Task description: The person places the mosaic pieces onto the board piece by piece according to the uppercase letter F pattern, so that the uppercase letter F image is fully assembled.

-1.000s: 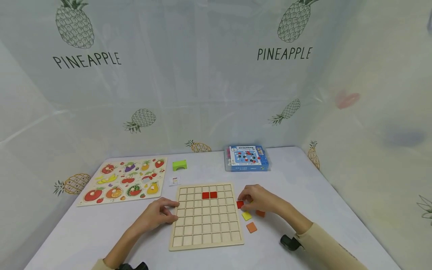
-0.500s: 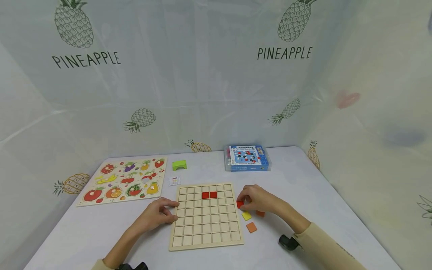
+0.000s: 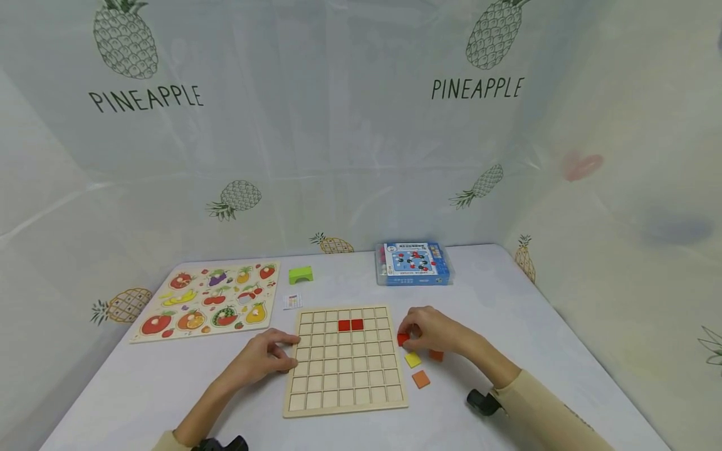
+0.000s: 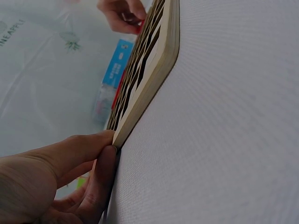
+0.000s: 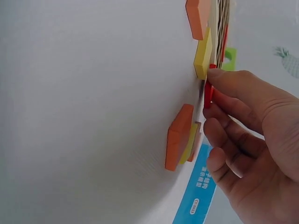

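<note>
Beside the grid board's (image 3: 345,411) right edge, in the head view, there's the red tile (image 3: 403,339), square face showing, just left of the right hand (image 3: 431,330), which pinches it. Opposite, the left hand (image 3: 262,359) reaches in, thumb and fingertip touching the left edge, fingers relaxed. Left wrist view: that thumb lies extended against the wooden rim. Right wrist view: the red tile appears edge-on, long axis up the picture, near the yellow tile (image 5: 203,55), lower fingers bent.
</note>
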Motion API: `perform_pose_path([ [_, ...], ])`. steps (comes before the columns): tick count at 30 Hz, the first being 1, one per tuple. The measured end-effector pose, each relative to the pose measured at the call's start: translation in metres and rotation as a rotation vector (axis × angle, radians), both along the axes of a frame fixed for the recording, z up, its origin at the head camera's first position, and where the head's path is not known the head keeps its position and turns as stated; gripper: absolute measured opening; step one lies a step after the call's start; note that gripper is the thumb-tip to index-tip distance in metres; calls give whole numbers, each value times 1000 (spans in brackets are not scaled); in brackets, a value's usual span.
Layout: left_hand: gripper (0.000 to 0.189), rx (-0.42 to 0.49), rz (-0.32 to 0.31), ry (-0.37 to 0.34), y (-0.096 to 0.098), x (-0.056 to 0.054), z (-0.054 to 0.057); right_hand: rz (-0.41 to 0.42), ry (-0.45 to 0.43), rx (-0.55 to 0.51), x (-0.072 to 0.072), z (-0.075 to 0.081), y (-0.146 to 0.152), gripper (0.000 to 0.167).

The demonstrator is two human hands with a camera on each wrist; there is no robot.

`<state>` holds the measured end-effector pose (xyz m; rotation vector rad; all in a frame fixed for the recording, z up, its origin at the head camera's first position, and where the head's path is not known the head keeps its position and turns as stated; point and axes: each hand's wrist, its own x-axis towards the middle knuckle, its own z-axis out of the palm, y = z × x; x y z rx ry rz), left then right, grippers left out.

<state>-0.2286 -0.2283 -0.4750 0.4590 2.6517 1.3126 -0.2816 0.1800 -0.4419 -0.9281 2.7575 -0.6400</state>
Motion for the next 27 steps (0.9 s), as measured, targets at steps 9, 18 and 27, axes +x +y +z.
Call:
perform_pose_path([
  [9,48,2,1,1,0,-1,0,12,57,-21,-4,12,5,17],
  [18,47,0,4,-3,1,-1,0,34,69,-38,-8,21,2,17],
  [27,47,-4,5,9,1,-1,0,55,47,-66,-11,29,-11,17],
])
